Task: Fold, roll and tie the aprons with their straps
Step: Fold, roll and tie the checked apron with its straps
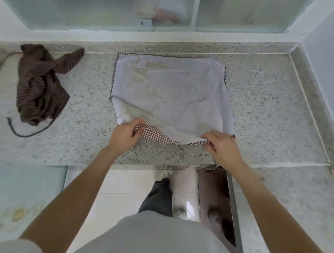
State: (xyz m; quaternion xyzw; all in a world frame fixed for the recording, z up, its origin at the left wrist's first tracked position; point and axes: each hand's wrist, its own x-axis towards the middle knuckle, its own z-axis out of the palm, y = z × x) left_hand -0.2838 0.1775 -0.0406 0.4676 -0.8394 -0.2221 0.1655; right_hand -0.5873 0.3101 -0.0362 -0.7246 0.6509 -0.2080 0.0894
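A checked apron (169,92) lies spread on the granite counter (257,114), pale underside up, with a dark checked trim round its edges. Its near edge is turned over, showing the red-and-white checked face. My left hand (124,135) grips that turned edge at its left end. My right hand (221,145) grips it at the right end. A checked strap (215,167) hangs off the counter's front edge below my right wrist. A second apron (40,84), brown with thin stripes, sits crumpled at the far left with its dark strap trailing.
A frosted window (109,9) runs behind the counter and a wall (327,65) closes the right side. The counter's front edge is just below my hands. Below are a tiled floor (122,185), my leg and shoe, and a metal-edged panel at right.
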